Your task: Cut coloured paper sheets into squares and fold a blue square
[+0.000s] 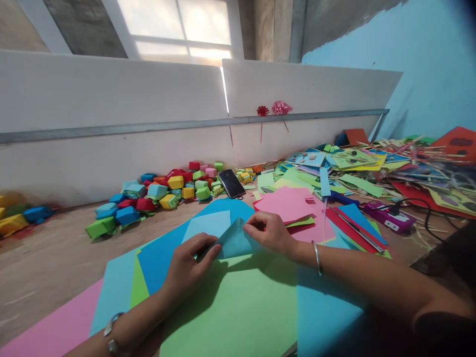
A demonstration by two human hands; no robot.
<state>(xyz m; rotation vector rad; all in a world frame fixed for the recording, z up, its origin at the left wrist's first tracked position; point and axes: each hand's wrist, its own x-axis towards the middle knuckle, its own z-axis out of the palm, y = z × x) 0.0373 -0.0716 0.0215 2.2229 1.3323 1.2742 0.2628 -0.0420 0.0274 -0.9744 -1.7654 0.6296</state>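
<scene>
"One paper [235, 244] held, or several?"

"One, light blue, creased: the left hand [189, 260] grips its edge, the right hand [274, 234] pinches its corner, above a smooth green sheet [241, 307]."

"Beyond?"

"One phone [231, 184], dozens of boxy paper blocks [176, 182], a dull brown surface [40, 270]; two ruffled flowers [281, 107] by a metal rail [148, 128], one blue wall [431, 84]."

Hands [232, 238] holding light-blue paper [238, 241]

Craft workspace: coloured paper sheets [230, 307], small paper boxes [127, 215].
</scene>
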